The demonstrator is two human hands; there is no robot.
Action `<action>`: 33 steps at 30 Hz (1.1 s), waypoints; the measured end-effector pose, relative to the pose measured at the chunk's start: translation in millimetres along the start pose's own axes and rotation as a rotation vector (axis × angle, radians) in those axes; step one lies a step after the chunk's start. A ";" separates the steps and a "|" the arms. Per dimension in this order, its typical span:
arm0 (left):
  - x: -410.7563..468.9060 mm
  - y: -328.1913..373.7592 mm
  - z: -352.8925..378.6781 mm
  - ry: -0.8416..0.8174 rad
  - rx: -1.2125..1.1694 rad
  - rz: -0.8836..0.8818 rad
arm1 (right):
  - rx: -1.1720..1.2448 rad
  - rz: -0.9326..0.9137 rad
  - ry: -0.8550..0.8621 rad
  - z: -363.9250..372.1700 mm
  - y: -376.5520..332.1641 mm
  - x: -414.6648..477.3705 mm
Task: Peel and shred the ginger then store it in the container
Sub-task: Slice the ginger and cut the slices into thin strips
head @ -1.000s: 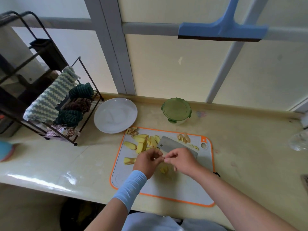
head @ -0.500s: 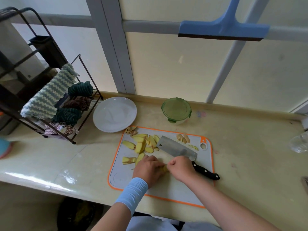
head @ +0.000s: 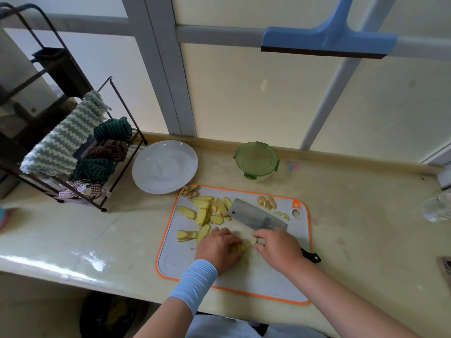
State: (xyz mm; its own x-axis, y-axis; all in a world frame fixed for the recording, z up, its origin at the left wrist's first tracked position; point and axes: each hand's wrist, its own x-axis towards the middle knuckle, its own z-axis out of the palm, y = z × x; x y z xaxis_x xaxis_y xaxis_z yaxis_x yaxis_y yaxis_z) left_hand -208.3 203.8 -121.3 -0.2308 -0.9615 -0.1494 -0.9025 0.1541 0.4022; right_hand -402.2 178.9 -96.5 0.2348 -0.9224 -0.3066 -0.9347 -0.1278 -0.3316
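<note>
Spot: pale yellow glossy table (head: 366, 228) under a frosted window, with a dark wire rack of cloths (head: 73, 152) off to the left.
Board: grey cutting board with an orange rim (head: 244, 281), sitting near the table's front edge.
Ginger: peeled yellow ginger slices (head: 203, 213) are scattered over the board's far-left part, with brown peel scraps (head: 266, 202) along the far edge.
Left hand: left hand (head: 217, 247) has its fingers curled over a little stack of ginger slices (head: 240, 247), holding it down on the board.
Right hand: right hand (head: 278, 247) pinches the other end of that stack with its fingertips. Looks like squaring it up to me.
Knife: steel cleaver with a black handle (head: 253, 215) lies flat just behind the hands, and nobody's gripping it.
Container: round tub with a green clip-on lid (head: 256, 160) is beyond the board, lid on.
Progress: my guess is peeling and slicing are done and shredding is next.
Risk: the stack is small and probably slick, so it could slide apart under the blade. Curled fingers that close mean a nick if the cleaver comes down carelessly. Grabbing the handle blind from under the wrist could also knock slices off the board.
</note>
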 end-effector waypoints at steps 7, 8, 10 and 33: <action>-2.2 3.5 2.6 0.025 -0.064 -0.044 | -0.165 -0.146 0.019 1.1 0.3 6.4; -2.3 3.3 3.3 0.026 -0.070 -0.047 | -0.230 -0.205 0.037 1.5 0.7 7.7; -2.3 2.4 5.7 0.035 -0.085 -0.040 | -0.262 -0.234 0.059 0.1 1.3 8.0; -5.7 2.8 11.1 0.072 -0.061 -0.029 | 0.162 0.043 0.025 7.9 -21.1 4.8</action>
State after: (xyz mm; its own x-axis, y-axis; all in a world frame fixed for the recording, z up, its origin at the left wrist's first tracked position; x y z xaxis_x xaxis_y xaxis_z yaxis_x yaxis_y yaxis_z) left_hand -213.4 212.3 -129.3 -0.1764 -0.9795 -0.0975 -0.8838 0.1140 0.4537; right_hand -379.3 180.1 -98.0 0.1870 -0.9349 -0.3016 -0.8881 -0.0297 -0.4586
